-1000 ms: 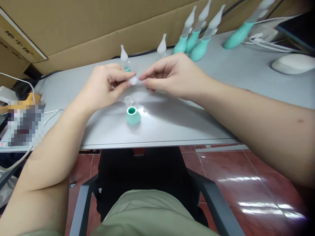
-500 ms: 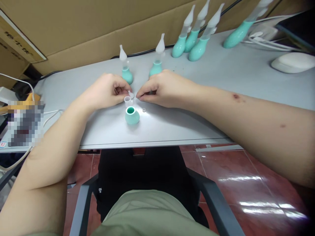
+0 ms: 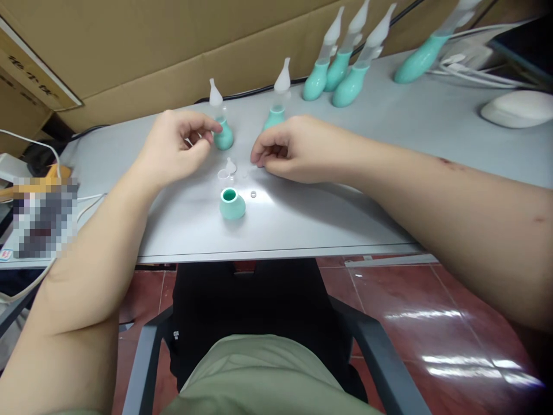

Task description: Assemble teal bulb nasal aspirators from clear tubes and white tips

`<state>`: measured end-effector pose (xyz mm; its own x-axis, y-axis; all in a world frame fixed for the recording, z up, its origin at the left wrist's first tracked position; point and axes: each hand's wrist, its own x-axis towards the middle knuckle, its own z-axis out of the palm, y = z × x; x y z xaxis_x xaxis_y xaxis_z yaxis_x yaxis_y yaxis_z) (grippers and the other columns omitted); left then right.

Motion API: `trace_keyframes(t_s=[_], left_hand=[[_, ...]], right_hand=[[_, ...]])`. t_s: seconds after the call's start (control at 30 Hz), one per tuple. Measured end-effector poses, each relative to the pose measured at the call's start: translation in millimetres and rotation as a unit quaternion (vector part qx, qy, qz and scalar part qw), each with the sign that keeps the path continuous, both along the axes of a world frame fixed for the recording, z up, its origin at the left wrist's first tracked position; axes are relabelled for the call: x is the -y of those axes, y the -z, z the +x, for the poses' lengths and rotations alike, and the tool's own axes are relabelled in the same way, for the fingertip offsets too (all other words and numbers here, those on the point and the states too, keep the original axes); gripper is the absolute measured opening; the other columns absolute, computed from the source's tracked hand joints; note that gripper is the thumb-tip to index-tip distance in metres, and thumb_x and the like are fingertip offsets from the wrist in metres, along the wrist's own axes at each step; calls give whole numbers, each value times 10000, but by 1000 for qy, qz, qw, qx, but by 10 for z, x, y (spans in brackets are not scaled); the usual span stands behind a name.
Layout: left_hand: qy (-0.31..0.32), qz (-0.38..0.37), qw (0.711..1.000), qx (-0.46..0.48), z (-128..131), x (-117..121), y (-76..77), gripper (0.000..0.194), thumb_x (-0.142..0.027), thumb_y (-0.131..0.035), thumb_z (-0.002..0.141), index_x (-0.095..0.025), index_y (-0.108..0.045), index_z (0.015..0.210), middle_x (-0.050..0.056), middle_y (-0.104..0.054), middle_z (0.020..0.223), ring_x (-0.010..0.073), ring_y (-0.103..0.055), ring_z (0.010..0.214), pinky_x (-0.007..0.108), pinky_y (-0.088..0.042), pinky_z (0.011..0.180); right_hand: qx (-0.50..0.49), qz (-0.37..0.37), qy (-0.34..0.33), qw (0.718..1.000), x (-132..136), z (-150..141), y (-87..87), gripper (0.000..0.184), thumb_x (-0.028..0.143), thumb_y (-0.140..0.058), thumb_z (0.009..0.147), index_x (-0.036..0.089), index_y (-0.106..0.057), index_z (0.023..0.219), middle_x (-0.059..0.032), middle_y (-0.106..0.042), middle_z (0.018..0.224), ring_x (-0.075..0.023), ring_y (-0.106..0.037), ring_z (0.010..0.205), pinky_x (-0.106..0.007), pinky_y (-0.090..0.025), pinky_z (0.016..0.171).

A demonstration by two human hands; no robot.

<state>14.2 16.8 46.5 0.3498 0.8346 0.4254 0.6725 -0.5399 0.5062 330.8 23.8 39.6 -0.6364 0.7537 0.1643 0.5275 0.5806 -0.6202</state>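
Note:
My left hand [image 3: 177, 147] hovers above the grey table [image 3: 302, 213] with its fingers apart and nothing in them, close to a small assembled teal aspirator [image 3: 220, 124]. My right hand [image 3: 294, 150] rests on the table with its fingers loosely curled; nothing shows in it. Between the hands lie a clear tube [image 3: 223, 174] and a translucent white tip [image 3: 231, 167]. Just in front stand an open teal rubber bulb [image 3: 232, 203] and a tiny clear ring [image 3: 253, 194]. A second assembled aspirator [image 3: 279, 104] stands behind my right hand.
Three tall teal aspirators [image 3: 341, 63] stand at the back against the cardboard box [image 3: 173, 46], and one more [image 3: 425, 49] lies tilted at the far right. A white mouse [image 3: 516, 108] and cables sit at the right. A chair [image 3: 371, 346] is below the table edge.
Both hands held the white tip together above the table, then lowered it. The tip now lies by the clear tube, and my left hand has lifted away with open fingers.

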Motion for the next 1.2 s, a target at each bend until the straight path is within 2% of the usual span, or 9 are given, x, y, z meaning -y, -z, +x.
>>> trace_keyframes(t_s=[0.1, 0.2, 0.3, 0.4, 0.57, 0.73, 0.87, 1.03, 1.2], left_hand=[[-44, 90, 995, 7, -12, -92, -2, 584, -859, -846, 1180, -275, -854, 1186, -21, -717, 1018, 130, -484, 873, 423, -549, 868], [-57, 152, 984, 75, -51, -248, 50, 853, -1099, -862, 1016, -275, -794, 1227, 4, -694, 1085, 141, -505, 933, 416, -516, 854], [-52, 104, 987, 113, -60, -408, 169, 946, -956, -1065, 844, -331, -801, 1502, 73, -833, 1355, 263, -680, 1144, 474, -578, 913], [-49, 19, 996, 68, -17, -512, 291, 793, -725, -1102, 834, -341, -853, 1481, 67, -891, 1397, 329, -737, 1304, 505, -641, 1045], [1, -25, 999, 47, 65, -488, 301, 380, -613, -993, 951, -318, -869, 1156, 81, -931, 1244, 323, -829, 1175, 540, -690, 1082], [41, 68, 991, 111, 57, -457, 218, 710, -958, -905, 1071, -301, -839, 1331, 48, -877, 1297, 216, -771, 1098, 436, -705, 970], [98, 195, 970, 104, 91, -423, 185, 897, -1128, -590, 1149, -341, -814, 1516, 42, -786, 1413, 198, -667, 1187, 416, -709, 1013], [59, 100, 990, 81, 374, 37, -18, 511, -809, -954, 1067, -329, -909, 1237, 127, -834, 1304, 350, -738, 1277, 448, -673, 799], [33, 88, 994, 52, 549, 286, -100, 329, -634, -939, 1094, -307, -925, 1129, 94, -883, 1167, 329, -830, 1197, 433, -697, 872]], right_hand=[[5, 5, -5, 1000, 22, -3, -17, 96, 238, -856, 984, 253, -927, 1047, -72, -835, 912, -308, -790, 952, -439, -607, 879], [20, 2, 1, 1000, 44, -18, -45, 97, 197, -838, 949, 264, -896, 989, -67, -829, 897, -315, -790, 941, -455, -602, 876], [19, 3, 4, 1000, 50, -26, -62, 98, 204, -838, 944, 281, -889, 975, -64, -839, 904, -331, -799, 959, -472, -614, 883], [6, 6, 6, 1000, 55, -36, -75, 103, 180, -837, 945, 272, -874, 973, -61, -849, 919, -324, -801, 951, -467, -619, 885], [2, -8, 36, 999, 108, -59, -129, 197, 67, -814, 930, 259, -842, 965, -57, -832, 894, -288, -750, 884, -458, -584, 914], [-109, 4, 67, 992, 176, -26, -201, 97, 264, -885, 1050, 301, -805, 1011, -54, -804, 906, -289, -705, 885, -471, -564, 940], [-229, 18, 68, 971, 198, -3, -218, 360, 533, -1047, 1019, 348, -798, 1201, -51, -785, 1036, -292, -711, 936, -466, -570, 913], [-352, 23, -11, 935, 188, -65, -154, 513, 649, -1177, 911, 321, -840, 1115, -70, -851, 1309, -279, -774, 1085, -436, -626, 942], [-338, 24, -10, 941, 229, -93, -124, 277, 445, -1096, 1033, 315, -858, 977, -47, -908, 1269, -261, -841, 1070, -432, -711, 1013]])
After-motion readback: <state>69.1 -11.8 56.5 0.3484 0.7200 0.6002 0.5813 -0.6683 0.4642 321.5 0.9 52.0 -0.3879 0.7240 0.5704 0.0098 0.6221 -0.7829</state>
